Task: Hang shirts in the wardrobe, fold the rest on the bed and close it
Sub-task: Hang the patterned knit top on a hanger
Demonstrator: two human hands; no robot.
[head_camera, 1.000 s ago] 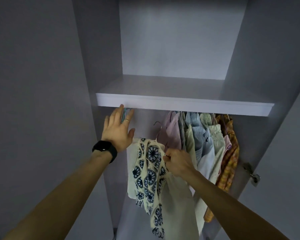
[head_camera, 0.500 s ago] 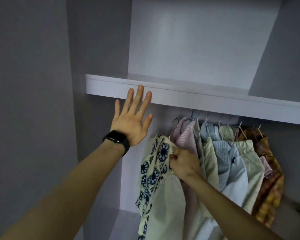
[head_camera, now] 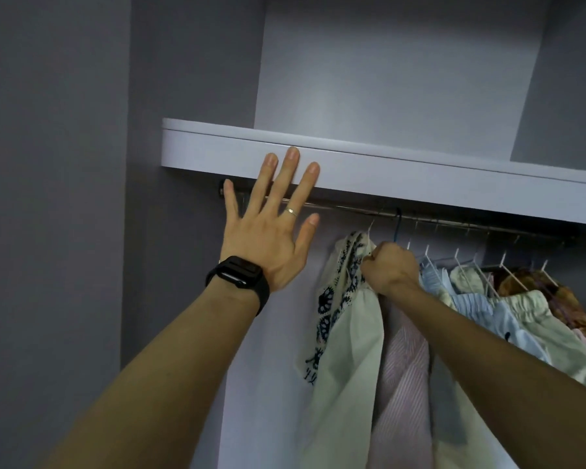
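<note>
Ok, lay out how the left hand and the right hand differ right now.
1. The left hand is open with fingers spread; the right hand is curled, gripping the patterned shirt near its top.
2. The left hand is raised before the shelf edge; the right hand sits lower, by the hanging clothes.
3. The left hand has a ring and a black watch at its wrist; the right hand shows neither.
Both reach into the wardrobe.

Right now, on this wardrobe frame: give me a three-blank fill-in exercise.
The left hand is spread open, with a black ____ on its wrist.
The right hand grips the patterned shirt, the ____ garment on the rail.
The rail runs just under a ____.
Missing: watch; leftmost; shelf.
</note>
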